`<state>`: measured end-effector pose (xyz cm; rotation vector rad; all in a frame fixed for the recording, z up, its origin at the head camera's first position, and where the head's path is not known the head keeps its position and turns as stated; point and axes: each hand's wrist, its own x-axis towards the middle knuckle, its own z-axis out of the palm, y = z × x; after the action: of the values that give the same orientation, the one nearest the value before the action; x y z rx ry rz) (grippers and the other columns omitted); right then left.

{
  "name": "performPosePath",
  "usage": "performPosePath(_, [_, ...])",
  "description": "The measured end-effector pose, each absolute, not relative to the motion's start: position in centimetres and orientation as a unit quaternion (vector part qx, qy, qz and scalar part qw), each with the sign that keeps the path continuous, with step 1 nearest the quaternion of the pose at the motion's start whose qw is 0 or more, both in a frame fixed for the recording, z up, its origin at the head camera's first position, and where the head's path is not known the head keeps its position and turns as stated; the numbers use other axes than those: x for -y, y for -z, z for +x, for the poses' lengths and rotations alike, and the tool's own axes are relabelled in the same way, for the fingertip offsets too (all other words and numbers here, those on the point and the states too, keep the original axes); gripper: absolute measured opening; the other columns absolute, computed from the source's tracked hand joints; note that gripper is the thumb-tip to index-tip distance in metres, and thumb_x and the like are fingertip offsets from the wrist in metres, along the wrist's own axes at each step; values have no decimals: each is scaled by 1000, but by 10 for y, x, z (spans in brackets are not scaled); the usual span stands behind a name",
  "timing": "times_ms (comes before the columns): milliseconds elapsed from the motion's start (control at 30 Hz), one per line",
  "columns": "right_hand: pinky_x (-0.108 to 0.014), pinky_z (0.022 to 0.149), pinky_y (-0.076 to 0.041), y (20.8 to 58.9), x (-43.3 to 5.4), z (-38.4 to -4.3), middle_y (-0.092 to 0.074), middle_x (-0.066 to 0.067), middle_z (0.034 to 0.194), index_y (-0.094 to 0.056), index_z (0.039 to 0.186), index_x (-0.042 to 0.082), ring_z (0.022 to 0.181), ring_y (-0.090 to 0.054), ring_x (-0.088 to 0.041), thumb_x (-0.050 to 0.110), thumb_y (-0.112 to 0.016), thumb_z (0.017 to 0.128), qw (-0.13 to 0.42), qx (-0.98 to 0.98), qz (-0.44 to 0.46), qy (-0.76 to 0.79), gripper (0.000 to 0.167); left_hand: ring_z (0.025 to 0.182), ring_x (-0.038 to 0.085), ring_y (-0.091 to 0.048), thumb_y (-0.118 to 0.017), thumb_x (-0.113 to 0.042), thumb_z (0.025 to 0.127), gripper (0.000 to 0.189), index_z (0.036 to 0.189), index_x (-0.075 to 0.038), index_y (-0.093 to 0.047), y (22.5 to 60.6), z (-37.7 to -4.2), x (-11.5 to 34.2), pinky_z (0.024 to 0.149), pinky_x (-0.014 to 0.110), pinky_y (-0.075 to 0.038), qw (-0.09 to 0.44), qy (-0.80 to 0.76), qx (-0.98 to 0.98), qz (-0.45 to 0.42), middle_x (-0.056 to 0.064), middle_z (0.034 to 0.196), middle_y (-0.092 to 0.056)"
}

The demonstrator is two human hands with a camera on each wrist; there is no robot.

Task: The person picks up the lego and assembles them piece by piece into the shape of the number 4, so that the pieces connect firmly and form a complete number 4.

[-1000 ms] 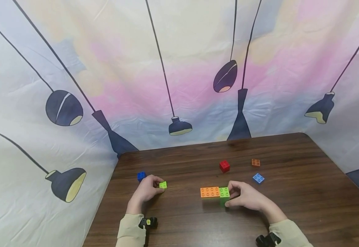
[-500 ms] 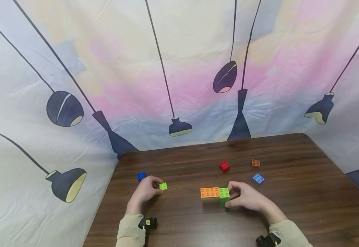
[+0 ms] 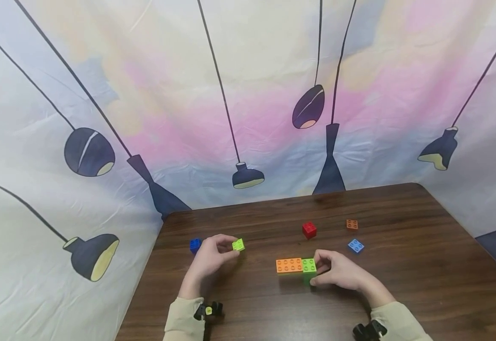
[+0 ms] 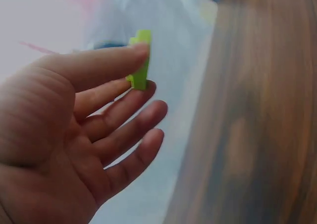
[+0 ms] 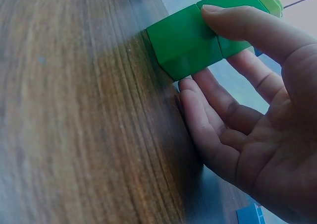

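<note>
My left hand point(image 3: 211, 255) pinches a thin lime-green toy brick plate point(image 3: 238, 245) between thumb and forefinger. In the left wrist view the lime-green plate point(image 4: 142, 60) is held on edge, away from the wood, and the other fingers are spread below it. My right hand point(image 3: 337, 271) grips a stack of green toy bricks point(image 3: 309, 278) by its right side. The right wrist view shows two green bricks point(image 5: 185, 40) joined, thumb on one face, lower end at the table, and a lime piece point(image 5: 271, 0) on top. An orange brick point(image 3: 289, 265) extends left from the stack's top.
On the brown table point(image 3: 248, 312) lie a red brick point(image 3: 309, 230), a flat brown-orange plate point(image 3: 352, 224) and a flat light-blue plate point(image 3: 356, 246). A dark-blue brick point(image 3: 195, 245) sits beside my left hand. Behind the table hangs a cloth backdrop point(image 3: 179, 94) printed with lamps.
My left hand has moved right and away from me, carrying the lime-green plate up off the table. The right hand and its brick stack have stayed in place.
</note>
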<state>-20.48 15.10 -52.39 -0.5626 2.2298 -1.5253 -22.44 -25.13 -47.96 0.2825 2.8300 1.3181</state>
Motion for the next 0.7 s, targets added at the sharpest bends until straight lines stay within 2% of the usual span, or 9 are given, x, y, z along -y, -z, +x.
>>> performPosePath(100, [-41,88,-58,524,-151,-205,-73,-5,104,-63,103,10,100,-71,-23,14,-92,84,190,-791,-204,544,35,92,14,-70,-88,-28,92,31,120,-19,-79,469,-218,234,79,36,-60,-13,-422,-897,128,-6,108,-75])
performPosePath(267, [-36,86,-58,523,-152,-205,-73,-6,103,-63,103,10,100,-71,-23,16,-91,84,185,-794,-211,540,34,92,13,-70,-88,-24,92,29,118,-18,-80,452,-206,200,81,34,-60,-30,-436,-878,194,-9,110,-73])
performPosePath(400, [-33,85,-59,522,-153,-205,-73,-6,104,-62,103,9,100,-72,-24,15,-91,85,183,-794,-214,538,34,94,19,-72,-88,-22,92,29,119,-17,-80,441,-195,169,81,36,-61,-25,-458,-856,239,-9,113,-72])
performPosePath(533, [-32,84,-59,521,-152,-204,-73,-6,105,-63,104,8,100,-72,-25,16,-90,86,184,-791,-224,538,34,97,24,-71,-89,-21,92,30,120,-17,-80,435,-187,139,79,33,-62,-14,-453,-847,277,-9,112,-70])
performPosePath(700, [-31,84,-59,522,-151,-204,-73,-7,107,-63,104,9,102,-73,-25,15,-89,87,186,-787,-229,542,33,96,21,-70,-89,-17,91,30,120,-15,-81,439,-184,108,77,28,-60,-7,-415,-853,317,-9,110,-69])
